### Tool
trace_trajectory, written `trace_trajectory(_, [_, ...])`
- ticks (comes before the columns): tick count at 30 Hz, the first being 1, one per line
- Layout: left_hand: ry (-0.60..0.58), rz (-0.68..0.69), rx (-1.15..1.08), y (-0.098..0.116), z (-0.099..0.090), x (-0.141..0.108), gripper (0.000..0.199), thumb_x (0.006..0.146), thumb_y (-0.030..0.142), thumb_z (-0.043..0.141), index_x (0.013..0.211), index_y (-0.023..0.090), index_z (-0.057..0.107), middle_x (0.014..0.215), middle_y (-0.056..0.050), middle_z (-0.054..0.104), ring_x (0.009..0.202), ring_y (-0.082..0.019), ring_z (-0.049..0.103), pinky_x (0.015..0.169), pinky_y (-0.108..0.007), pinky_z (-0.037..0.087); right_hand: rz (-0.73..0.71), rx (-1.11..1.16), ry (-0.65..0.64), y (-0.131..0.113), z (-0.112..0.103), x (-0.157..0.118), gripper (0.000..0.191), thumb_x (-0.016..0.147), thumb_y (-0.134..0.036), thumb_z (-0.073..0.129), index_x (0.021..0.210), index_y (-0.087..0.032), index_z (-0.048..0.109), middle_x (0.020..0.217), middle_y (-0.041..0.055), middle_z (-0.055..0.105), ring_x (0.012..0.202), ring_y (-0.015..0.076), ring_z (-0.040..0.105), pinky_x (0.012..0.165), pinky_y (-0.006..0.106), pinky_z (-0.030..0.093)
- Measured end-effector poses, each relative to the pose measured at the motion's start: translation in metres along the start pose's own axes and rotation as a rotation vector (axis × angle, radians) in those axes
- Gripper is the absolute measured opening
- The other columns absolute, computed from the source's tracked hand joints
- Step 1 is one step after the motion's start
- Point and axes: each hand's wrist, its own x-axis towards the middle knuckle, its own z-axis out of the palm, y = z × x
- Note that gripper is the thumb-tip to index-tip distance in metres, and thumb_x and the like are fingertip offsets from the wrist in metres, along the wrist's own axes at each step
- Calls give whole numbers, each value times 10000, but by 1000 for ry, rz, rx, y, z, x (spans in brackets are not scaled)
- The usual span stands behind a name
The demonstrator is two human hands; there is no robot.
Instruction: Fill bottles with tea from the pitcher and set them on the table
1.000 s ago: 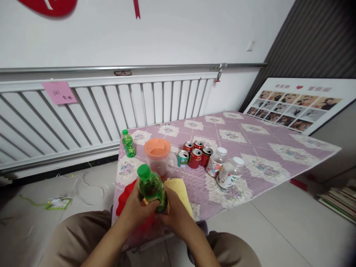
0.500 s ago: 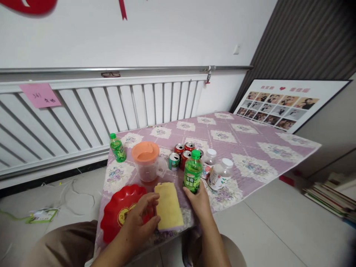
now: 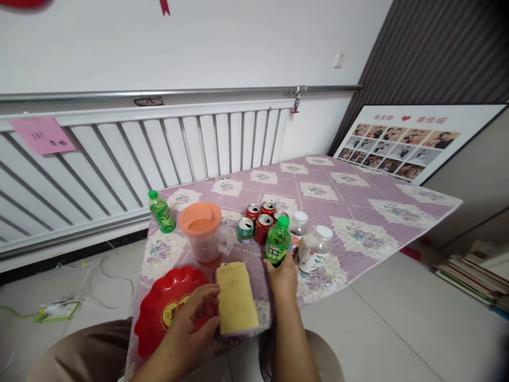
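The green bottle (image 3: 277,245) is upright in your right hand (image 3: 283,278), thumb and fingers wrapped around its lower part, before the red cans (image 3: 263,229) and beside the capped jars (image 3: 312,257). Its base is hidden. A steady, vertical hold should spare those neighbours a knock. Your left hand (image 3: 199,314), half open, grips nothing, beside the yellow cloth (image 3: 237,300). The lidded pitcher (image 3: 203,247) looks empty; you can't tell the cans' contents.
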Motion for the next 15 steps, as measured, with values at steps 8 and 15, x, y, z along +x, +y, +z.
trace_trajectory(8, [-26, -19, -8, -6, -2, -3, 408, 861, 380, 670, 1245, 248, 632, 1363, -130, 588, 1193, -304, 597, 1019, -445, 497, -5, 54, 29, 18, -8, -10, 531, 781, -491, 606, 1138, -100, 558, 1040, 196, 671, 940, 298, 623, 815, 400, 491])
trace_trajectory(15, [-50, -52, -13, -10, 1, -3, 424, 882, 377, 642, 1284, 250, 601, 1304, -125, 621, 1109, -274, 627, 974, -434, 515, -62, -54, -144, 11, -22, -30, 239, 836, -423, 590, 874, -199, 663, 910, 91, 714, 893, 254, 622, 814, 358, 428])
